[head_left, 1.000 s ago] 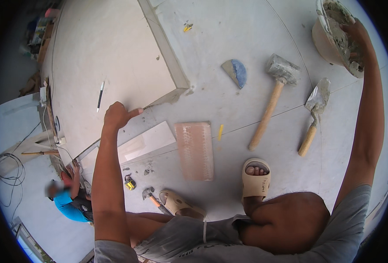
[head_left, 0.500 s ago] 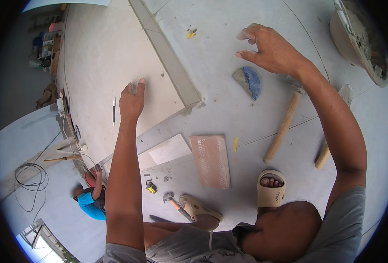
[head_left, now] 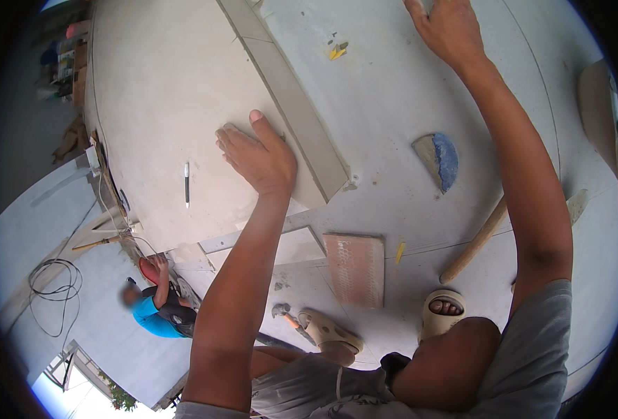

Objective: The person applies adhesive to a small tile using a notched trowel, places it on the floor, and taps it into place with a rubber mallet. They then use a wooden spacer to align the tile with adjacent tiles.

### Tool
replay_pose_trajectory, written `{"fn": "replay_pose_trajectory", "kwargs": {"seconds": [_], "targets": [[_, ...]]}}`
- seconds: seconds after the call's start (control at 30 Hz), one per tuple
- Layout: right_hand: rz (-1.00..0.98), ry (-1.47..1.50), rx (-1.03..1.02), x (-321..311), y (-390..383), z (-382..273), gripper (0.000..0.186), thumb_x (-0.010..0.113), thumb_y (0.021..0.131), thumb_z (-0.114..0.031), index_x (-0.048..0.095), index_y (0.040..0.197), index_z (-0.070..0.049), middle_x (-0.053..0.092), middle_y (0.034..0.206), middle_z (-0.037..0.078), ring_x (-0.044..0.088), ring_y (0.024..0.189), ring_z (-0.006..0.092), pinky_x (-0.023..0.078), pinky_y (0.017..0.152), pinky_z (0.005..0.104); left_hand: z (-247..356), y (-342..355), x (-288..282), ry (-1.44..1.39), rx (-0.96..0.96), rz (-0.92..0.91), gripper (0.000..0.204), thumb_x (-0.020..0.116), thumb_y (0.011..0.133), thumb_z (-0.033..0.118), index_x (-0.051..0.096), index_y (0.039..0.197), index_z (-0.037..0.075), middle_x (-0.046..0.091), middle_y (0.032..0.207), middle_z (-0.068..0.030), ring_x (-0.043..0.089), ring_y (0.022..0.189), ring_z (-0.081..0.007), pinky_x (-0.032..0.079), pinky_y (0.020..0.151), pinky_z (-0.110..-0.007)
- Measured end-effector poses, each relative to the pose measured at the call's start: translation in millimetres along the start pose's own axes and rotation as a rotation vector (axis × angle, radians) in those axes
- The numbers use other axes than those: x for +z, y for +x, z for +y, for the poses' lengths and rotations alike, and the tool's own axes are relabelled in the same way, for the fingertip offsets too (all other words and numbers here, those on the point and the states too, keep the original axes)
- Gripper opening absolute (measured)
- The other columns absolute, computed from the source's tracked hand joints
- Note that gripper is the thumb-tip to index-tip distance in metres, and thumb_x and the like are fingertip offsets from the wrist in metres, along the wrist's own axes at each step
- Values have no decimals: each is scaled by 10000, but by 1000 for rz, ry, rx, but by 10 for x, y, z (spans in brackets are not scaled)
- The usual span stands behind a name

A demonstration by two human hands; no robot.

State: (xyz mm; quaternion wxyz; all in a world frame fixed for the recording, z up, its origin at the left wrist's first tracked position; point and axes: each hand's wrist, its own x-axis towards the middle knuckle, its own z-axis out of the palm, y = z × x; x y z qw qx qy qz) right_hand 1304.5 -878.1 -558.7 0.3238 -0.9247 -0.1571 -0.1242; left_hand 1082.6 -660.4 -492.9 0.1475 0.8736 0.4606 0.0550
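Observation:
My left hand [head_left: 263, 157] is open, palm down with fingers extended, at the large pale tile [head_left: 162, 91] near its right edge. Whether the palm presses on it, I cannot tell. A grey-brown strip [head_left: 291, 101] borders that tile. My right hand [head_left: 452, 31] reaches to the top edge of the picture beyond the strip, thumb apart and nothing seen in it; its fingertips are cut off. Left of my left hand lies a black-and-white marker [head_left: 187, 185]. Below my right hand, a half-round blue-and-grey piece [head_left: 445, 164] lies on the floor.
Small yellow pieces [head_left: 337, 53] and a yellow strip [head_left: 400, 253] lie about. Near my feet are a brown-backed tile piece [head_left: 354, 272], a hammer [head_left: 289, 318] and a wooden handle [head_left: 473, 241]. A bucket [head_left: 597, 105] stands right. A person in blue [head_left: 159, 314] crouches left beside coiled cable [head_left: 50, 286].
My left hand has moved right across the pale tile and flattened out. My right hand has reached farther away, to the top edge. The view has shifted.

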Motion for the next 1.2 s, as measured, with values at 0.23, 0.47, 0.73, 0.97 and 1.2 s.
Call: {"fn": "replay_pose_trajectory", "kwargs": {"seconds": [0.23,0.47,0.73,0.97,1.2], "targets": [[32,-232,-49,359,4,171,605,467,1008,-463,404,1458,-64,463,1447,185,391,1385,334,261,1191,464,-26,-32,27,34,44,42,827,356,1009,505,227,1430,-195,178,1530,-381,106,1465,-496,85,1204,-539],[-117,-337,-49,303,44,101,561,461,1011,-453,488,1394,-43,438,1449,187,319,1424,327,218,1207,472,-44,-57,28,28,81,41,822,423,998,475,214,1434,-190,172,1520,-404,111,1448,-534,83,1185,-584],[-147,-295,-66,287,97,63,547,481,1001,-422,503,1375,-23,427,1446,204,309,1426,342,194,1207,496,-84,-73,14,77,116,31,930,562,926,502,198,1450,-176,153,1544,-371,94,1466,-504,72,1185,-581],[-197,-323,-58,276,118,33,568,470,1001,-415,478,1397,-8,401,1476,209,283,1440,350,180,1208,508,-87,-60,6,38,89,20,953,611,896,502,219,1450,-167,154,1555,-351,95,1476,-481,70,1187,-578],[-232,-317,-18,257,133,19,590,473,997,-441,465,1418,-28,375,1507,188,242,1465,338,156,1217,508,-236,-40,79,29,106,40,917,573,925,495,203,1467,-145,156,1555,-353,91,1473,-496,67,1173,-612]]}}
